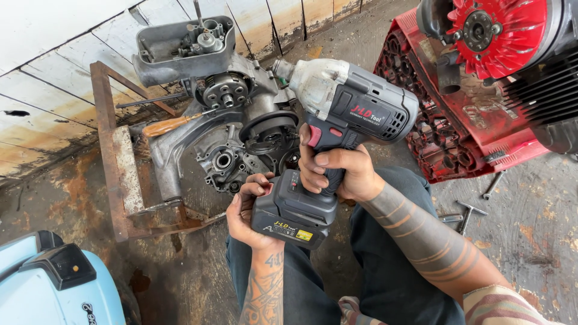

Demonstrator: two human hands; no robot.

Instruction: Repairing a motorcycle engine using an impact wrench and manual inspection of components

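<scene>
Head view, steeply downward, close.

This is a rough repair workshop for small engines: a stripped grey metal engine case (229,129) sits in a rusty steel stand (117,162) on a stained concrete floor (530,198), beside a red plastic crate (463,138) and loose T-handle wrenches (466,213).

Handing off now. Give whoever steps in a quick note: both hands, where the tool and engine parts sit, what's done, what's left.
Right hand grips the cordless impact wrench by its handle.
Left hand cups the wrench's battery pack from below.
The wrench's nose points at the engine case on the rusty steel stand, not seated on any fastener.
A wooden-handled screwdriver rests on the case.
Case is open; fasteners not yet driven.
</scene>
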